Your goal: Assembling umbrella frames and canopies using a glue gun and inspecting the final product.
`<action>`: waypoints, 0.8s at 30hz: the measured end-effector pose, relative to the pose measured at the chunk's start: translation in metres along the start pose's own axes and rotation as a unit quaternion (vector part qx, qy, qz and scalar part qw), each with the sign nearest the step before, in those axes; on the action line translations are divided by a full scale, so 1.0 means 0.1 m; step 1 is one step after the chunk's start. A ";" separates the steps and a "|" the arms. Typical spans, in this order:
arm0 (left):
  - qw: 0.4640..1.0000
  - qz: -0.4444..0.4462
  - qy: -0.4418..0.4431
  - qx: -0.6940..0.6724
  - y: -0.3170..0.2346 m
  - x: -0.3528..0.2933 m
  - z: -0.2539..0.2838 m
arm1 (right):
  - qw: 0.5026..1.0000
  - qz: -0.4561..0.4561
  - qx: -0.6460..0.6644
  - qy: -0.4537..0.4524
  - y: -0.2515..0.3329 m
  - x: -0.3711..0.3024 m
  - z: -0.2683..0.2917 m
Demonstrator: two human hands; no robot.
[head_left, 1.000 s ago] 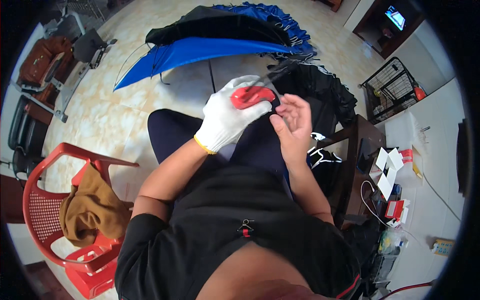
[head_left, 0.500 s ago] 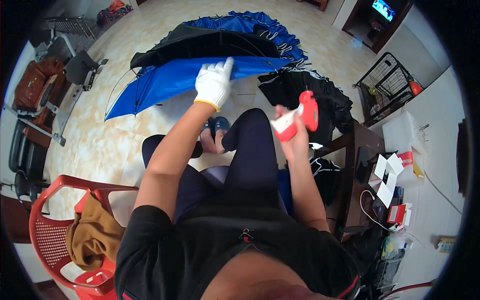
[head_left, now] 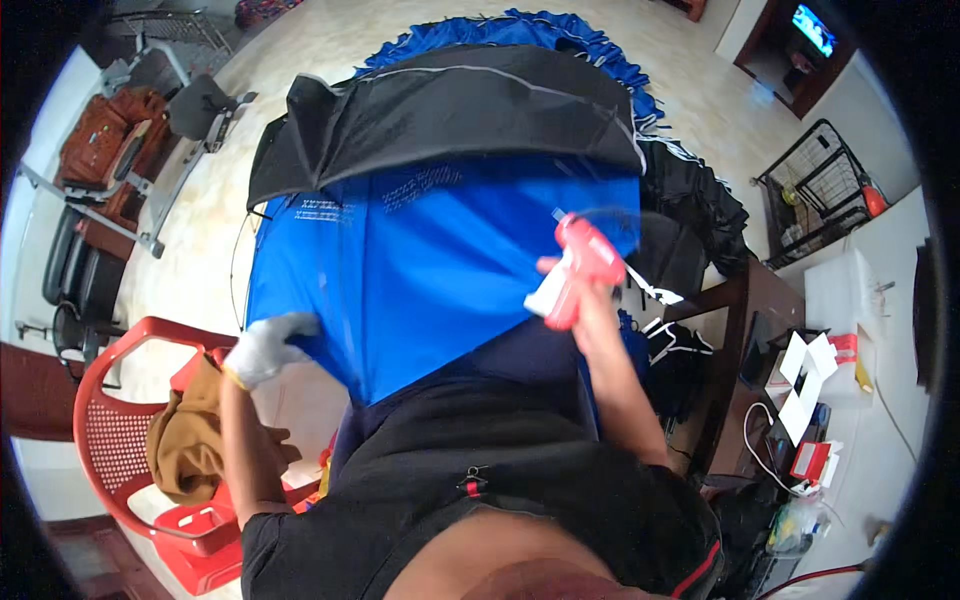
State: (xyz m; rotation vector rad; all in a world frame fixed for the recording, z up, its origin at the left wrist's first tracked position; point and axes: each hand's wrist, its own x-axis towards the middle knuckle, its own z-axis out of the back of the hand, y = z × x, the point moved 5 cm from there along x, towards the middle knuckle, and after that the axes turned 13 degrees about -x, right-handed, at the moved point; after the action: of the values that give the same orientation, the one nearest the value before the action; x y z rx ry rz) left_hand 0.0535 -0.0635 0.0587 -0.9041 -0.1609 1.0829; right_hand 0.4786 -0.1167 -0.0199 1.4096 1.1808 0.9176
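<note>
A large umbrella (head_left: 420, 280) with blue fabric lies spread over my lap, its surface bearing pale printed marks. Its black part (head_left: 470, 105) with a grey edge folds across the far side. My left hand (head_left: 268, 348), in a white glove with a yellow cuff, grips the near left edge of the blue fabric. Bare and closed, my right hand (head_left: 592, 312) holds a red and white tagging gun (head_left: 592, 255) above the right side of the umbrella. The tip of the gun points up and to the left, apart from the fabric as far as I can tell.
Blue frilled bundles (head_left: 440, 42) and black bundles (head_left: 695, 205) lie on the floor beyond. At left stands a red plastic chair (head_left: 115, 420) with a brown cloth (head_left: 185, 445). A dark table (head_left: 735, 370) on the right carries an open white box (head_left: 805, 385). A wire cage (head_left: 810, 200) stands farther off.
My left hand has come back toward my lap and left, drawing the blue fabric over my legs. The tagging gun has shifted slightly and stays in my right hand.
</note>
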 end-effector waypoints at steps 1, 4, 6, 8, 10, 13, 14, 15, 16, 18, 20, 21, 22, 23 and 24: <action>0.997 0.053 -0.008 0.050 0.01 -0.14 0.13 | 0.999 -0.023 -0.005 0.040 -0.03 -0.22 -0.15; 0.985 0.060 -0.130 0.091 -0.02 -0.24 0.69 | 0.985 -0.059 -0.049 0.155 -0.10 -0.70 -0.56; 0.978 -0.009 -0.204 0.051 -0.54 0.08 0.89 | 0.968 -0.068 -0.091 0.223 -0.12 -0.84 -0.67; 0.958 -0.102 -0.251 0.095 -1.19 0.47 0.88 | 0.962 -0.056 -0.122 0.236 -0.08 -0.87 -0.65; 0.937 -0.145 -0.266 0.172 -1.64 0.91 0.81 | 0.960 -0.046 -0.135 0.240 -0.04 -0.90 -0.60; 0.891 -0.247 -0.311 0.219 -1.54 1.61 0.81 | 0.958 -0.027 -0.166 0.234 -0.03 -0.97 -0.57; 0.891 -0.251 -0.310 0.215 -1.58 1.81 0.77 | 0.958 -0.027 -0.168 0.230 -0.05 -0.99 -0.53; 0.957 -0.201 -0.183 0.097 -1.58 2.05 0.65 | 0.963 -0.041 -0.158 0.213 -0.07 -1.00 -0.48; 0.988 -0.142 -0.049 -0.023 -1.56 2.22 0.54 | 0.968 -0.055 -0.147 0.197 -0.08 -1.01 -0.45; 0.981 -0.181 -0.054 -0.045 -1.62 2.35 0.62 | 0.972 -0.071 -0.133 0.178 -0.10 -0.98 -0.37; 0.962 -0.248 -0.067 -0.091 -1.63 2.46 0.75 | 0.971 -0.086 -0.144 0.173 -0.10 -0.94 -0.25; 0.937 -0.277 -0.215 0.001 -1.50 2.51 1.09 | 0.968 -0.098 -0.149 0.175 -0.11 -0.96 -0.21; 0.881 -0.289 -0.359 0.102 -1.24 2.46 1.57 | 0.966 -0.106 -0.143 0.187 -0.12 -0.96 -0.20; 0.874 -0.206 -0.403 0.176 -0.86 2.39 1.97 | 0.970 -0.099 -0.124 0.183 -0.11 -0.91 -0.18; 0.856 -0.125 -0.436 0.246 -0.50 2.35 2.27 | 0.975 -0.093 -0.106 0.173 -0.12 -0.84 -0.16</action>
State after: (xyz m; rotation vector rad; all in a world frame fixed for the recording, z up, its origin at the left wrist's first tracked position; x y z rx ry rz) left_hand 0.0853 0.2468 0.1696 0.1243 -0.6986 1.1454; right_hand 0.4423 -0.1945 -0.0241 0.9737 1.4009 1.1478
